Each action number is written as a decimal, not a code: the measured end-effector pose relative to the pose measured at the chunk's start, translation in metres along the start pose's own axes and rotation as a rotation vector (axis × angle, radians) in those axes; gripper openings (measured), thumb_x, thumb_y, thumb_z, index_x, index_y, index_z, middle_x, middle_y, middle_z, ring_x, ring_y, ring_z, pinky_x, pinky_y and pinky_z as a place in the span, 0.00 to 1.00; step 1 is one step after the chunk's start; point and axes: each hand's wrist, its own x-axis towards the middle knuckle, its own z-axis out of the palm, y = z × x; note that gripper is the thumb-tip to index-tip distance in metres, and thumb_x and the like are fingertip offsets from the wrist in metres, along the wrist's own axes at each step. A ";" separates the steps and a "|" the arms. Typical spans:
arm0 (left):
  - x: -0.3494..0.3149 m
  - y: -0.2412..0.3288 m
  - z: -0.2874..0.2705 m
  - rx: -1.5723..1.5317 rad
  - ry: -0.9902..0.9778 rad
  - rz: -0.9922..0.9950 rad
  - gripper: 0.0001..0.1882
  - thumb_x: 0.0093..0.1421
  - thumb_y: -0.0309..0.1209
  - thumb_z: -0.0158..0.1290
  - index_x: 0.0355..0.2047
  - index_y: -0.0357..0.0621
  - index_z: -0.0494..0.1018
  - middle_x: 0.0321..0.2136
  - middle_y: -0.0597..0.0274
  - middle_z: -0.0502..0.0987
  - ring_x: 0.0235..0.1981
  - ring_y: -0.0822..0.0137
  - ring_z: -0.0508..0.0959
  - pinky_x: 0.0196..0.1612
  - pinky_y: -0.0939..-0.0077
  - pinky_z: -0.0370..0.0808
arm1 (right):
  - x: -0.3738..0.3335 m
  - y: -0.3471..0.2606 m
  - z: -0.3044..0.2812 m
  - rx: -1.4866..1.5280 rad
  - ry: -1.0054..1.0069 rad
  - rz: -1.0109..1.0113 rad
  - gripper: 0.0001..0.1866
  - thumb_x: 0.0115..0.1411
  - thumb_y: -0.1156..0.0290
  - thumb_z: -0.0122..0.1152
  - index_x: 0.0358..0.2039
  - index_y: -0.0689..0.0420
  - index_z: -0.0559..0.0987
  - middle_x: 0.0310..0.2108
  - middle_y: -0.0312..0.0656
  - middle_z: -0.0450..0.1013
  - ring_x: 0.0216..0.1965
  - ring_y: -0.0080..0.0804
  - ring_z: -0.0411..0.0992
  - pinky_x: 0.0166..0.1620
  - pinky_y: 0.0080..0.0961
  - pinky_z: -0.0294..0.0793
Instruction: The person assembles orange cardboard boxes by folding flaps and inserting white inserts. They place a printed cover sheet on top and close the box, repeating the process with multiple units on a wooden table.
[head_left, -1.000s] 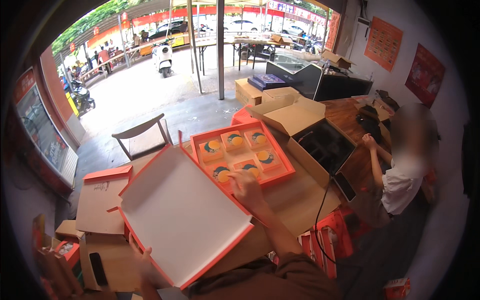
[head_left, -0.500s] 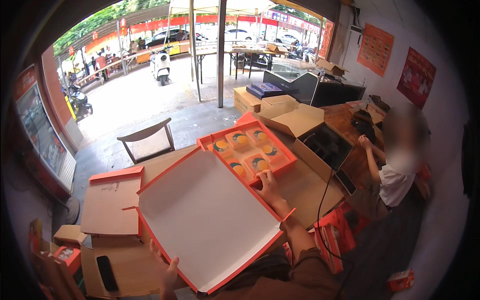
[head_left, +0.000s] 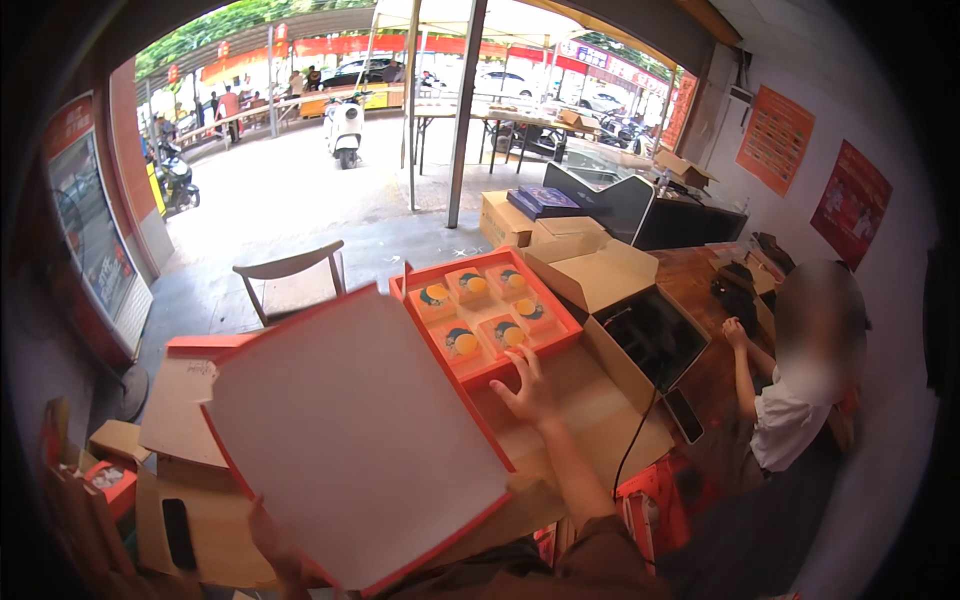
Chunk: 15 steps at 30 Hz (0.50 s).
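A large box lid point(head_left: 350, 430), off-white inside with red edges, is tilted up in front of me. My left hand point(head_left: 277, 545) grips its lower left edge, with most of the fingers hidden behind it. Beyond the lid lies a shallow red gift box point(head_left: 480, 372) holding several small square packs point(head_left: 462, 341) with yellow circles. My right hand point(head_left: 528, 390) is at the box's near right corner, fingers spread and holding nothing. Its fingertips are close to the nearest pack; whether they touch is unclear. I cannot tell whether lid and box are joined.
A pinkish flat box point(head_left: 180, 410) and a black phone point(head_left: 178, 535) lie at left. An open carton point(head_left: 590, 262) with a dark screen point(head_left: 655, 338) stands right of the gift box, a cable running from it. A person point(head_left: 795, 400) sits at right. A chair point(head_left: 290, 280) stands beyond the table.
The lid has shifted left and its raised face has turned. My right hand has let go of the box edge and spread its fingers. The view has swung slightly.
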 end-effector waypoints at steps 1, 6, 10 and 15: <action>0.002 -0.007 -0.004 0.105 0.025 0.035 0.39 0.52 0.15 0.48 0.68 0.38 0.69 0.66 0.54 0.71 0.70 0.56 0.68 0.74 0.59 0.63 | -0.004 -0.005 -0.006 0.065 0.008 0.008 0.33 0.64 0.52 0.73 0.65 0.54 0.76 0.67 0.47 0.69 0.62 0.46 0.75 0.60 0.43 0.78; 0.043 -0.006 0.018 0.134 0.039 0.066 0.37 0.54 0.16 0.52 0.68 0.35 0.68 0.66 0.51 0.71 0.72 0.55 0.66 0.77 0.58 0.58 | -0.036 -0.016 -0.047 0.652 -0.349 0.317 0.25 0.74 0.56 0.64 0.63 0.58 0.78 0.54 0.43 0.80 0.45 0.32 0.82 0.52 0.31 0.81; 0.090 0.008 0.064 0.297 -0.199 0.015 0.36 0.63 0.18 0.53 0.72 0.39 0.65 0.68 0.53 0.71 0.66 0.63 0.73 0.67 0.67 0.70 | -0.079 -0.014 -0.055 0.629 -0.277 0.470 0.24 0.73 0.60 0.64 0.63 0.61 0.78 0.53 0.47 0.80 0.48 0.34 0.81 0.50 0.31 0.82; 0.084 0.035 0.080 0.046 -0.420 -0.162 0.41 0.70 0.21 0.51 0.81 0.47 0.49 0.69 0.53 0.68 0.57 0.68 0.79 0.54 0.71 0.77 | -0.102 -0.044 -0.071 0.512 -0.159 0.493 0.27 0.71 0.66 0.66 0.66 0.62 0.75 0.58 0.52 0.77 0.51 0.35 0.79 0.52 0.32 0.81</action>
